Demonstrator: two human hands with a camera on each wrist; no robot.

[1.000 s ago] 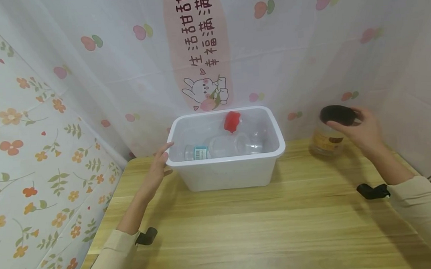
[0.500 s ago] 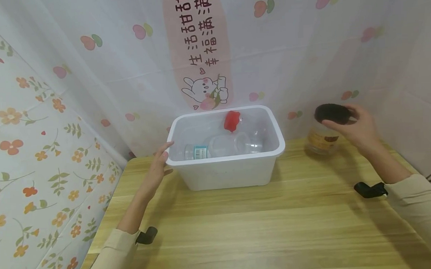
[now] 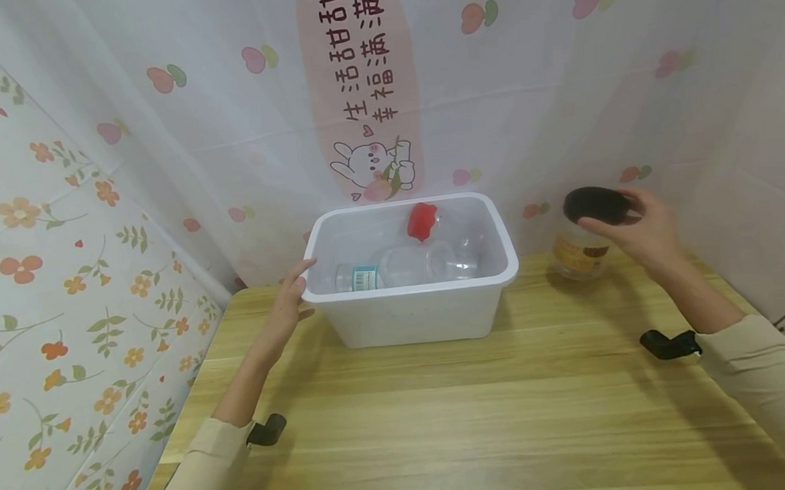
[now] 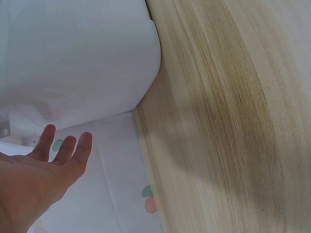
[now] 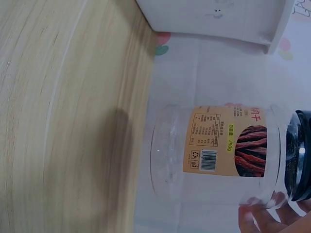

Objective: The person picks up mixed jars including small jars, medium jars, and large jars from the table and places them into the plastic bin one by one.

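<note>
In the head view, my right hand (image 3: 648, 226) holds a clear plastic jar (image 3: 580, 255) by its black lid (image 3: 597, 205), at the right of the table. The right wrist view shows the jar's orange paper label (image 5: 223, 143) with a picture of dried strips and a barcode, and fingertips (image 5: 265, 221) below the lid. My left hand (image 3: 282, 315) touches the left rim of a white plastic bin (image 3: 412, 321). Three of its fingers (image 4: 80, 150) extend loosely beside the bin wall in the left wrist view.
Inside the bin lie clear plastic containers, one with a red star-shaped lid (image 3: 422, 222) and one with a blue-and-white label (image 3: 365, 277). The bin stands at the back of a wooden table (image 3: 426, 419). Behind it hangs a printed curtain (image 3: 230, 135); a floral cloth (image 3: 74, 325) borders the left.
My right hand has carried the jar a little to the left, toward the bin. The left hand stays at the bin's rim.
</note>
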